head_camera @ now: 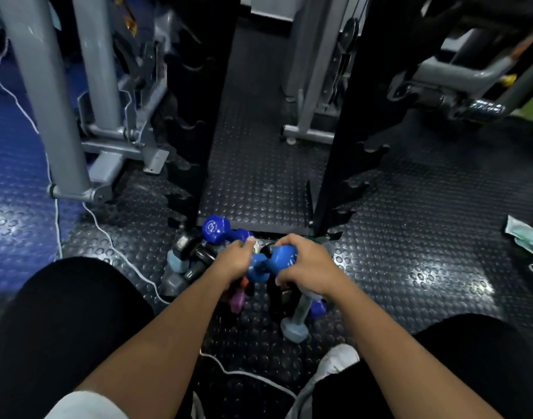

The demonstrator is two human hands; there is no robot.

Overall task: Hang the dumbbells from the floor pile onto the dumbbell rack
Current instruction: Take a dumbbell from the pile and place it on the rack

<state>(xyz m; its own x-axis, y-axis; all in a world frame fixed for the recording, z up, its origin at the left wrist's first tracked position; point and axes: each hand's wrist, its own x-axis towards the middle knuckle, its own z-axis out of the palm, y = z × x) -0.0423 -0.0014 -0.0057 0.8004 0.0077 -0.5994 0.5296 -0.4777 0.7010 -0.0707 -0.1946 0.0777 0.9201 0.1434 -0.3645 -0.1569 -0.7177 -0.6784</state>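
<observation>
A pile of dumbbells (192, 267) lies on the studded rubber floor at the foot of a black dumbbell rack (195, 152) whose second upright (340, 164) stands to the right, both with empty notched hooks. My left hand (235, 261) grips the handle of a blue dumbbell (216, 228) whose marked head points up-left. My right hand (307, 264) grips another blue dumbbell (277, 261) at the pile's top. Grey, black, purple and pale blue dumbbells (295, 328) lie below and beside my hands.
Grey machine frames (47, 116) stand at left and behind the rack (307, 86). A white cable (114, 246) snakes across the floor past the pile. My knees in black (62, 313) flank the pile; a white shoe (334, 361) is at lower right. Packets (525, 234) lie at right.
</observation>
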